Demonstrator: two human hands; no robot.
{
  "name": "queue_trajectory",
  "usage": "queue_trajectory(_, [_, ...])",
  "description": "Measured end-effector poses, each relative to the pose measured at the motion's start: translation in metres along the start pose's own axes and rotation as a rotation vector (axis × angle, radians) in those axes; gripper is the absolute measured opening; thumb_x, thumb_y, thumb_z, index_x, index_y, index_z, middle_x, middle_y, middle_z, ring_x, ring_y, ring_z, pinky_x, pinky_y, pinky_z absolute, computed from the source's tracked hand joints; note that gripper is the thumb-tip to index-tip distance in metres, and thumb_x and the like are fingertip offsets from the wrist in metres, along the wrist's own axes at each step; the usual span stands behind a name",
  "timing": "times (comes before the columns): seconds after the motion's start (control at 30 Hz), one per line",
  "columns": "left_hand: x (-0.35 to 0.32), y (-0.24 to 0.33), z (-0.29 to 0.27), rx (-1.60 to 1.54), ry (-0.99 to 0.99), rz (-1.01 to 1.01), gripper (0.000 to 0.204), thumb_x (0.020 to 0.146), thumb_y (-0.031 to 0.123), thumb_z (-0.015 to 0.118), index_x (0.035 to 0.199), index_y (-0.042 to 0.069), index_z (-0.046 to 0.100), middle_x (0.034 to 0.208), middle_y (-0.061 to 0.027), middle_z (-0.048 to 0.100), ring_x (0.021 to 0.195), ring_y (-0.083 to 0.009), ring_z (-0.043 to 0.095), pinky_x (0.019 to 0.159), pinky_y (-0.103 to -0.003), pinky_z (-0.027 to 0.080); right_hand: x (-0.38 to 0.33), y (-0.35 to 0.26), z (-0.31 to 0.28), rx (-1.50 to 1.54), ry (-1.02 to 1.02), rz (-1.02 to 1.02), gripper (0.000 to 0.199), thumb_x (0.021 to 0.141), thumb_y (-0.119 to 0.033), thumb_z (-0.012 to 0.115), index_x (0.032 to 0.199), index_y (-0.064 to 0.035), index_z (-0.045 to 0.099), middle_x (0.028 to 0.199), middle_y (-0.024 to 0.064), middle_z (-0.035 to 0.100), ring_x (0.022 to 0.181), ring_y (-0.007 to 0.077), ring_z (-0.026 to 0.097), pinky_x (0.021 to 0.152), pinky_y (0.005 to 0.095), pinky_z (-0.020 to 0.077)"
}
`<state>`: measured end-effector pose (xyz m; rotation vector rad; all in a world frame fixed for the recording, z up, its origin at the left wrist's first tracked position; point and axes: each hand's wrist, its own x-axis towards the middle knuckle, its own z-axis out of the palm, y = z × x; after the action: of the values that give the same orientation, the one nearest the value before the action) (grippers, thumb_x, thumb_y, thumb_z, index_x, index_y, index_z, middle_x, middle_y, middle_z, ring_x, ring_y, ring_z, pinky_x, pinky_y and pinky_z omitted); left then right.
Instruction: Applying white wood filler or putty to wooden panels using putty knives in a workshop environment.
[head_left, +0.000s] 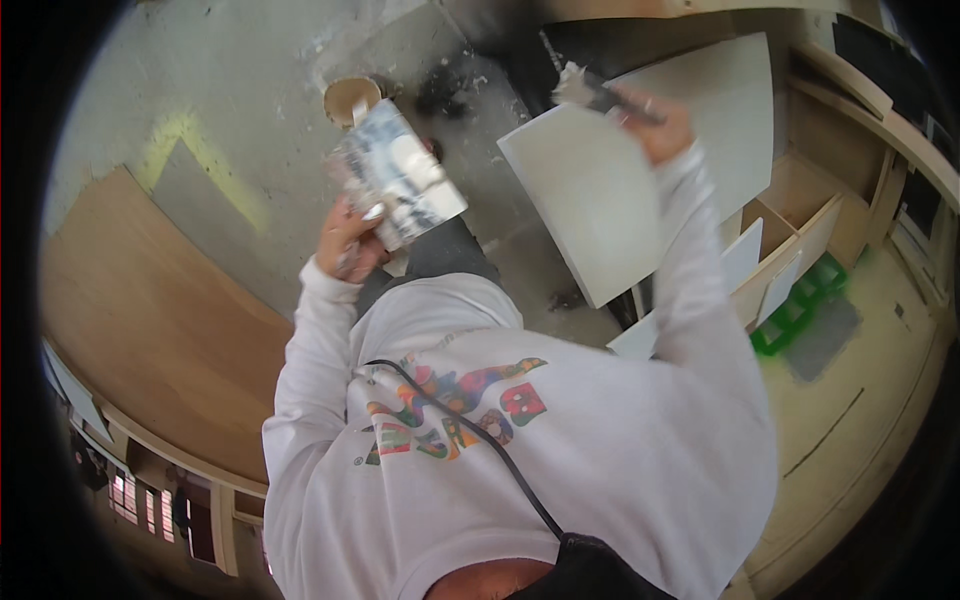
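My left hand (350,243) grips a small flat board (432,187) smeared with white paste and dark streaks; white residue also marks the fingers. Raised at the upper right, my right hand (662,130) is closed around the dark handle of a putty knife (622,101). A lump of white paste (574,86) clings to the tool's far end, which is blurred by motion. Below the right hand, a large white panel (590,205) leans at a slant, and the right forearm passes in front of its right side.
A round tub (352,98) with a tan inside stands on the stained grey floor (250,80) beyond the board. Another white panel (725,90) is behind the leaning one. Wooden cabinet parts (785,250) and a green crate (800,310) are at right; a brown wooden sheet (160,320) lies left.
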<state>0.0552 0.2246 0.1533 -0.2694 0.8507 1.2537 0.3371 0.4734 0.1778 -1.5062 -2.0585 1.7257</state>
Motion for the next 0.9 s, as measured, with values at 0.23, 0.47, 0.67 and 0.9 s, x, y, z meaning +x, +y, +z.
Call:
queue_trajectory(0.23, [0.031,-0.013,0.061,0.117,-0.163,-0.090,0.043,0.075,-0.002,0.045,0.116,-0.002,0.032,0.113,-0.0148,0.045,0.102,-0.0257,0.048,0.090,-0.039,0.038,-0.092,-0.027,0.103,-0.231,0.300,-0.515,0.047,0.057,0.012,0.051,0.099,-0.0062,0.057,0.105,0.0121,0.054,0.104,0.0295,0.048,0.088,0.0344,0.0391])
queue_trajectory(0.47, [0.027,0.007,0.055,0.191,-0.196,-0.090,0.041,0.075,-0.001,0.045,0.114,-0.001,0.034,0.108,-0.0135,0.049,0.100,-0.0264,0.049,0.085,-0.041,0.041,-0.113,0.078,0.042,-0.313,0.534,0.165,0.035,0.071,0.008,0.044,0.101,-0.0058,0.056,0.103,0.0108,0.056,0.097,0.0235,0.053,0.085,0.0267,0.0403])
queue_trajectory(0.67, [0.025,0.010,0.066,0.324,-0.192,-0.046,0.038,0.075,0.000,0.046,0.112,0.002,0.038,0.104,-0.0111,0.051,0.095,-0.0224,0.052,0.081,-0.037,0.043,-0.119,0.037,0.051,0.029,0.663,0.029,0.032,0.070,0.005,0.048,0.099,-0.0059,0.058,0.094,0.0101,0.060,0.089,0.0237,0.056,0.078,0.0290,0.0437])
queue_trajectory(0.9, [-0.003,0.022,0.090,0.818,-0.362,0.061,0.031,0.077,0.006,0.051,0.107,0.003,0.045,0.096,-0.0049,0.055,0.088,-0.0121,0.051,0.073,-0.024,0.042,-0.110,-0.089,0.072,-0.535,0.521,-0.809,0.031,0.059,0.003,0.052,0.088,-0.0056,0.060,0.088,0.0093,0.061,0.084,0.0230,0.057,0.073,0.0316,0.0448])
